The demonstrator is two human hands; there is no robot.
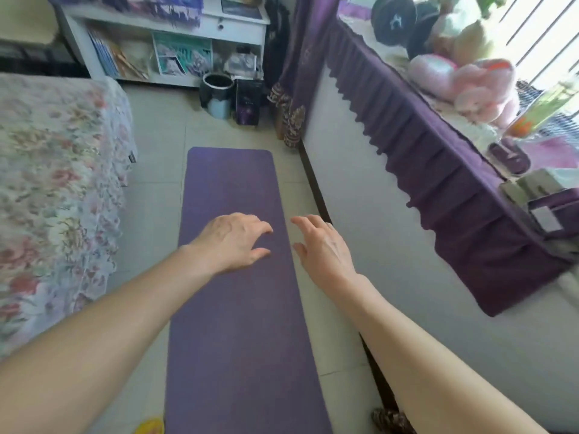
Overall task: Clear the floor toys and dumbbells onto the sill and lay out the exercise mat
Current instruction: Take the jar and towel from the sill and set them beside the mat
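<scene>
Down on the floor between bed and wall: exercise mat rolled out flat, so basically done. Left hand and right hand hovering over it, fingers spread, holding nothing. Toys parked up on the sill, clear of the floor.
</scene>
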